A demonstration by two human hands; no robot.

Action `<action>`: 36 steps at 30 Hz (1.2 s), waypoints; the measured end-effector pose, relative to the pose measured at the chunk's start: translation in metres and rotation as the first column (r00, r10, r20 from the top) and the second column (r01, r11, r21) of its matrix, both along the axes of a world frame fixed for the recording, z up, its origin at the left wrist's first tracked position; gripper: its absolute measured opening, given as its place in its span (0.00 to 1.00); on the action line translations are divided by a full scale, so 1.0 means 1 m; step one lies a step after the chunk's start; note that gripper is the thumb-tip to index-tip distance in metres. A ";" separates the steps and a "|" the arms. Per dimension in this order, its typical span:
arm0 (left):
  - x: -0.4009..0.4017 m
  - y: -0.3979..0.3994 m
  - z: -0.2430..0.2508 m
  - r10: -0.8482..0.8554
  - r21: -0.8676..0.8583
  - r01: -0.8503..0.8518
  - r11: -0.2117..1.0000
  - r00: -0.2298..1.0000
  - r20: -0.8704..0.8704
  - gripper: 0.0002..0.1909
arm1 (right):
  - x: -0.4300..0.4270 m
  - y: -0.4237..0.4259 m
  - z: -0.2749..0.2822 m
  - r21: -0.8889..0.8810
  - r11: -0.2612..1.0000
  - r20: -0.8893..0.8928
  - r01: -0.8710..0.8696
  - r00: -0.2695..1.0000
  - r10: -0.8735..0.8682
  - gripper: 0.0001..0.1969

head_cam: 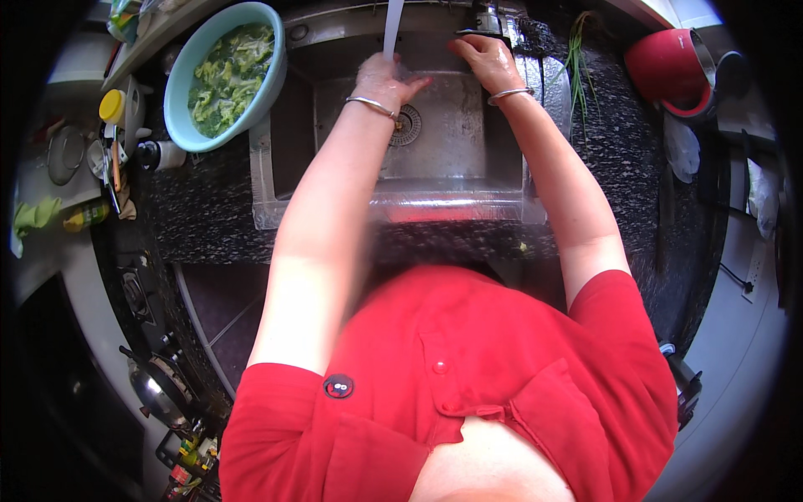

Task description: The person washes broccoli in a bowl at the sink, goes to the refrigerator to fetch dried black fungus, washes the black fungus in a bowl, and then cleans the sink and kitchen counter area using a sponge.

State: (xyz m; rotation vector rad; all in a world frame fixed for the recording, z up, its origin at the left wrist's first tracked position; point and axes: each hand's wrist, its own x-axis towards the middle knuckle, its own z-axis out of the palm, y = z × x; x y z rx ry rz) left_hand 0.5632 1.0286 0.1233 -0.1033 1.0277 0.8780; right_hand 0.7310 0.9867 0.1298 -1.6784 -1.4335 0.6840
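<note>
A stream of water (393, 31) falls onto my left hand (381, 78), which is held over the stainless steel sink (439, 157). Its thumb stands apart, and I see nothing held in it. The drain strainer (404, 125) lies in the basin just below that wrist. My right hand (492, 61) is at the sink's back right corner, wet, with its fingers bent. A dark and silvery fixture or container (487, 17) stands right behind it; whether the fingers touch or grip anything there, I cannot tell. Each wrist wears a silver bangle.
At the left, a light blue basin (276, 69) holds broccoli florets (229, 81) in water, tilted in view. Green onions (576, 63) lie on the speckled black counter (618, 163) at the right. Beyond them is a red kettle (668, 69). A bottle (162, 155) lies near the basin.
</note>
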 end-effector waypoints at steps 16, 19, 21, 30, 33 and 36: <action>-0.083 -0.043 -0.003 -0.078 0.100 0.882 0.460 0.152 -0.985 0.09 | -0.050 0.013 0.049 -0.063 0.865 -0.081 -0.498 0.866 0.493 0.15; -0.078 -0.056 0.051 0.124 0.433 0.817 0.380 0.419 -0.899 0.10 | -0.065 -0.001 0.081 0.011 0.739 -0.413 -0.674 0.670 0.617 0.15; -0.087 -0.055 0.043 0.129 0.619 0.711 0.333 0.615 -0.778 0.09 | -0.075 -0.003 0.085 0.062 0.684 -0.719 -0.727 0.443 0.536 0.15; -0.107 -0.080 -0.037 0.067 -0.336 0.928 0.160 -0.350 -0.934 0.09 | -0.088 -0.051 -0.056 -0.512 0.576 0.158 -0.637 0.590 0.792 0.18; -0.116 -0.064 0.008 -0.094 -0.110 0.992 0.053 -0.105 -0.990 0.13 | -0.101 -0.046 0.028 -0.439 0.452 0.040 -0.777 0.486 0.873 0.16; -0.125 -0.061 0.000 -0.224 0.504 0.777 0.377 0.604 -0.765 0.16 | -0.097 -0.047 0.037 -0.168 0.704 -0.501 -0.691 0.674 0.543 0.15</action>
